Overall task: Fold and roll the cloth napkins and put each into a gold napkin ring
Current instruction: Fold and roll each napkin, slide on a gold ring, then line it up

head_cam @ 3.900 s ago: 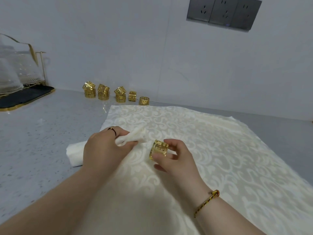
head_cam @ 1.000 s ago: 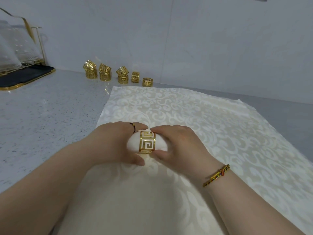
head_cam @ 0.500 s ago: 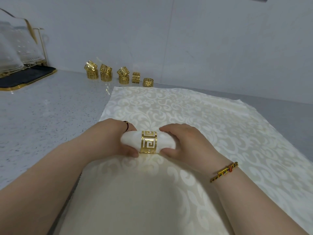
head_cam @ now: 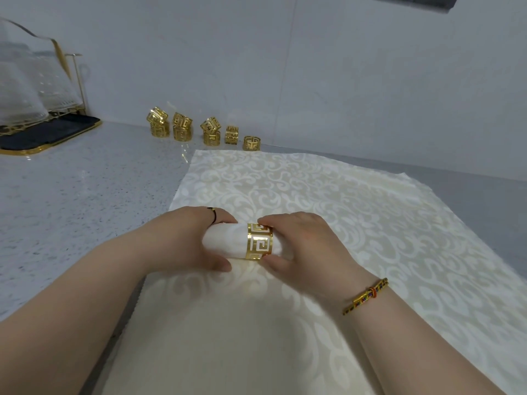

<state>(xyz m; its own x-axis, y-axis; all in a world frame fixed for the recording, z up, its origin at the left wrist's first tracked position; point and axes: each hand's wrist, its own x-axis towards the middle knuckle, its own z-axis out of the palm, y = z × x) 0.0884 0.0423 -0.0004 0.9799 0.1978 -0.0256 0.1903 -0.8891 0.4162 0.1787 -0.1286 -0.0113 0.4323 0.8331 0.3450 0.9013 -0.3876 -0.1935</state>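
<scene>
A white rolled napkin (head_cam: 225, 243) lies crosswise on the cream patterned cloth (head_cam: 328, 201), with a gold napkin ring (head_cam: 259, 245) around its middle-right part. My left hand (head_cam: 188, 240) wraps around the roll's left end. My right hand (head_cam: 308, 246) holds the ring between thumb and fingers and covers the roll's right end. Several spare gold rings (head_cam: 182, 129) stand in a row by the wall, some stacked in twos.
A speckled grey counter (head_cam: 71, 189) runs left of the cloth. At the far left stands a black tray with gold rim (head_cam: 42, 135) holding a clear glass cover. The tiled wall (head_cam: 313, 67) closes the back.
The ring went from my right hand onto the rolled napkin. In the last half second the ring has shifted to the right along the roll, and more napkin shows at its left.
</scene>
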